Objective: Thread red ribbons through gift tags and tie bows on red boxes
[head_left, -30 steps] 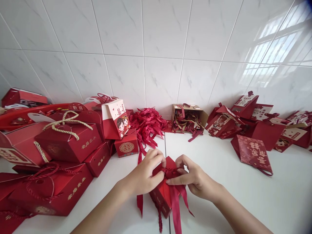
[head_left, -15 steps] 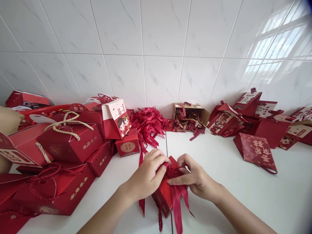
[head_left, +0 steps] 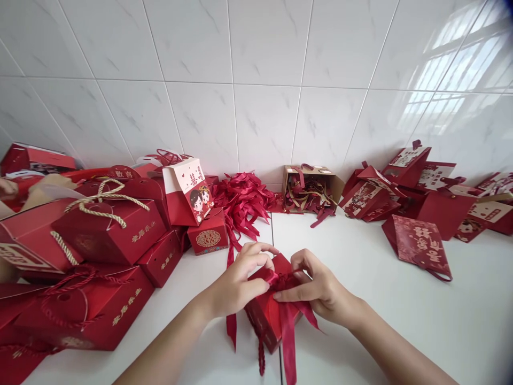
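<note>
A small red gift box (head_left: 262, 326) sits on the white table in front of me, with a dark red satin ribbon (head_left: 287, 337) tied in a knot on its top. My left hand (head_left: 242, 283) is at the knot's left side, fingers curled and thumb against a short ribbon loop. My right hand (head_left: 320, 291) grips the ribbon at the right of the knot, its index finger lying over the box top. Two ribbon tails hang over the near side. A twisted red cord (head_left: 261, 355) dangles from the box's left side.
Stacked red boxes (head_left: 108, 230) with cord handles fill the left; part of another person's arm shows behind them. A heap of red ribbons (head_left: 246, 198) and an open carton of ribbon strips (head_left: 310, 192) stand by the tiled wall. Red gift bags (head_left: 420, 240) lie right.
My left fingers have loosened from their pinch and spread a little, shifting left at the knot. My right hand stays nearly in place. The view has tilted slightly.
</note>
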{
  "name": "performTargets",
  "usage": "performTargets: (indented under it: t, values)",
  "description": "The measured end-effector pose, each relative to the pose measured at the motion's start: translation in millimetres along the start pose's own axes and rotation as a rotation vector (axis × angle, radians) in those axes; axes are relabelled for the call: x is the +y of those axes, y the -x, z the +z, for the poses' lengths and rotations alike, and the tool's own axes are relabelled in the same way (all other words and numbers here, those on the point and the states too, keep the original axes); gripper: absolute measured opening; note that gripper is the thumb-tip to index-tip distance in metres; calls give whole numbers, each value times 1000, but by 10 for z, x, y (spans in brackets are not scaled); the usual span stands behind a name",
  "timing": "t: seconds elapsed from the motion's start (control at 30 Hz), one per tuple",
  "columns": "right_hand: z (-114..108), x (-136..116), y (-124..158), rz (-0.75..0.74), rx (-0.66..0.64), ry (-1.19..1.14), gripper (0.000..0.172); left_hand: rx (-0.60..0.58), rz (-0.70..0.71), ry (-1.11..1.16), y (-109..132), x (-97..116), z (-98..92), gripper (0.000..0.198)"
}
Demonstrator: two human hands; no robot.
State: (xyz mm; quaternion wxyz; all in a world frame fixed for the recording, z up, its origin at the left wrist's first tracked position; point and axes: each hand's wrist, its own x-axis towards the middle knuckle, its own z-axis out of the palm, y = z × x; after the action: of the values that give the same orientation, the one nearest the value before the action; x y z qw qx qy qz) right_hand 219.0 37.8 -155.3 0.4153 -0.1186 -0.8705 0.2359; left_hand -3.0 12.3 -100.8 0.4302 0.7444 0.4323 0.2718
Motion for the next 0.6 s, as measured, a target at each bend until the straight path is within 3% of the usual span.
performTargets:
  t: [0.1,0.27,0.4,0.6]
  values:
    - [8,-6,0,-8,13,-7,29,6,4,54,-15,2,9,5]
    - [-17,-50,-52,-97,46,28,35,201,62,93,-36,32,137,27]
    - [-33,-30,-67,-115,93,90,43,224,84,96,-54,77,194,29]
    - [-14,-18,-54,-17,216,69,26,252,52,130,-64,79,208,26]
